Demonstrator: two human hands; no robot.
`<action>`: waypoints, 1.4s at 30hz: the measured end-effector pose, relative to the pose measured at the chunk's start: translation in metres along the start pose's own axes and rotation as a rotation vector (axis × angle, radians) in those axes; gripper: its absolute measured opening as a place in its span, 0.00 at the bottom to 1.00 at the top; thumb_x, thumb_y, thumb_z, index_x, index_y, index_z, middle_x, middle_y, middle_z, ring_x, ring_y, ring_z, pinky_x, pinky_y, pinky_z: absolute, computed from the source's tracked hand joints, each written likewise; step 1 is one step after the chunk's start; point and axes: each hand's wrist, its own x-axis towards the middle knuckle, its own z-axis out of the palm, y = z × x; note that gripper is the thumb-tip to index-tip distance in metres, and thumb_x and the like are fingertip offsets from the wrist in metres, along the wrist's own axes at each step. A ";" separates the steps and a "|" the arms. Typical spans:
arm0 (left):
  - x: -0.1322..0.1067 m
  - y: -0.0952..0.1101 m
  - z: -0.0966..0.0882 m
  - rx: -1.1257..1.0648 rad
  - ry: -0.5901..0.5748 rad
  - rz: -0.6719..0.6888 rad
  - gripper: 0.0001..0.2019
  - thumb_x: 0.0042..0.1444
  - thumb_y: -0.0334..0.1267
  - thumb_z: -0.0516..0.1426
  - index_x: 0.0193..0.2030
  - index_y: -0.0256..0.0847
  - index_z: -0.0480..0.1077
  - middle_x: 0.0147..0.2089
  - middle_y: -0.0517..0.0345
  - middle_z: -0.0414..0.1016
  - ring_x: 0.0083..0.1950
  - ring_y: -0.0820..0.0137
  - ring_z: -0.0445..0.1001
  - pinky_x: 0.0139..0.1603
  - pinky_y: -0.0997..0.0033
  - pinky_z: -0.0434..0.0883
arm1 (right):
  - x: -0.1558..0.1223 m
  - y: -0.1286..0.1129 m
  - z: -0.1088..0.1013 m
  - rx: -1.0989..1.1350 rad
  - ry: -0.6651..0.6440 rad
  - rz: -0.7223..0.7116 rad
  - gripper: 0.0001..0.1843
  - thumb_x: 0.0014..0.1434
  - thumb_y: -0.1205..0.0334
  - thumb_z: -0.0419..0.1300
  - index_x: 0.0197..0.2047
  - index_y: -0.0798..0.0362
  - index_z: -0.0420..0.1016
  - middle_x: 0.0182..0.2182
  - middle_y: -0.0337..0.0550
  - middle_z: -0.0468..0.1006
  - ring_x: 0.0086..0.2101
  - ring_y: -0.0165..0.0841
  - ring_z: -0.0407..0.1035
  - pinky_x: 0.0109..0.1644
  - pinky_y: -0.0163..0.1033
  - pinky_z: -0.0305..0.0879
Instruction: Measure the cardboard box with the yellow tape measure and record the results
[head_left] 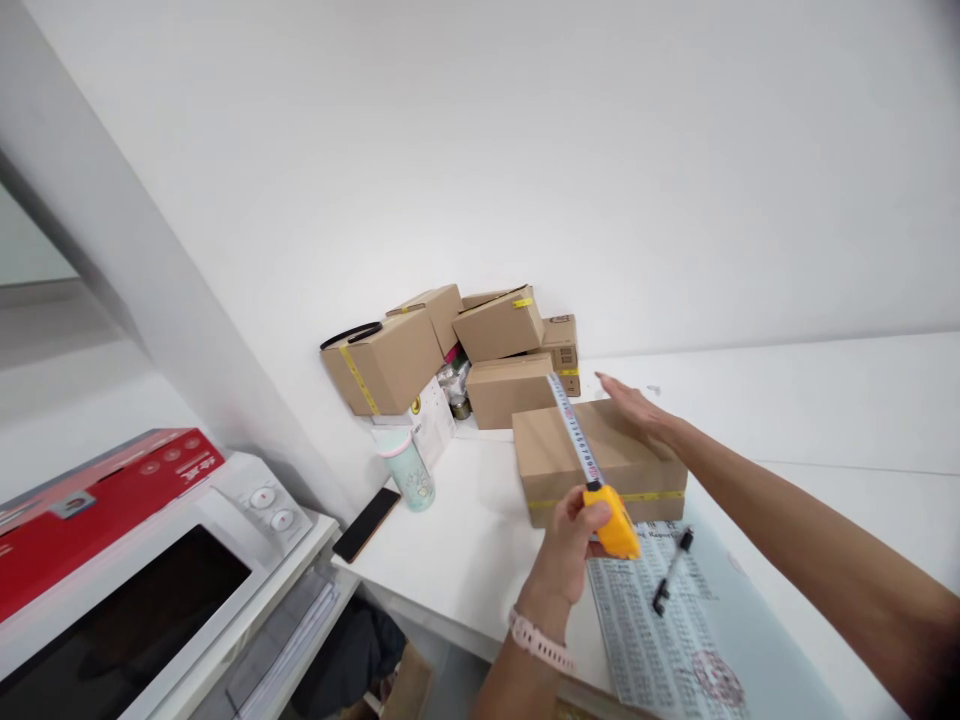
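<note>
My left hand is wrapped round a yellow tape measure, with a pink watch band on the wrist. The tape's extended blade slants up and away over a closed cardboard box that has a yellow strip along its near side. Fingers stretched out, my right hand rests against the far right part of that box's top. In front of the box lies a printed sheet with a red stamp. A black-capped pen lies on the sheet.
More cardboard boxes are stacked against the wall, one bearing a black loop. A mint-green tumbler and a dark phone-like slab stand near the table's left edge. At left is a white microwave with a red box on it.
</note>
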 end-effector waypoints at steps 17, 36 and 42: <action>0.009 0.068 -0.073 0.162 0.108 0.263 0.30 0.42 0.53 0.69 0.48 0.38 0.71 0.43 0.52 0.74 0.38 0.65 0.76 0.37 0.67 0.75 | -0.088 0.002 -0.049 0.053 0.171 0.039 0.38 0.65 0.33 0.39 0.67 0.46 0.64 0.65 0.48 0.68 0.58 0.46 0.68 0.59 0.49 0.67; -0.063 -0.024 0.031 -0.055 -0.198 0.013 0.29 0.39 0.49 0.71 0.48 0.39 0.74 0.43 0.52 0.75 0.42 0.64 0.72 0.44 0.67 0.69 | -0.069 0.008 -0.039 -0.460 0.223 -0.436 0.22 0.65 0.67 0.44 0.56 0.52 0.72 0.50 0.51 0.78 0.51 0.47 0.67 0.55 0.55 0.59; -0.057 -0.038 0.032 -0.069 -0.146 -0.037 0.28 0.38 0.49 0.71 0.46 0.39 0.74 0.43 0.53 0.73 0.41 0.66 0.70 0.41 0.70 0.67 | -0.076 0.004 -0.039 -0.657 0.243 -0.581 0.37 0.58 0.77 0.45 0.69 0.46 0.61 0.50 0.49 0.78 0.48 0.45 0.67 0.54 0.54 0.57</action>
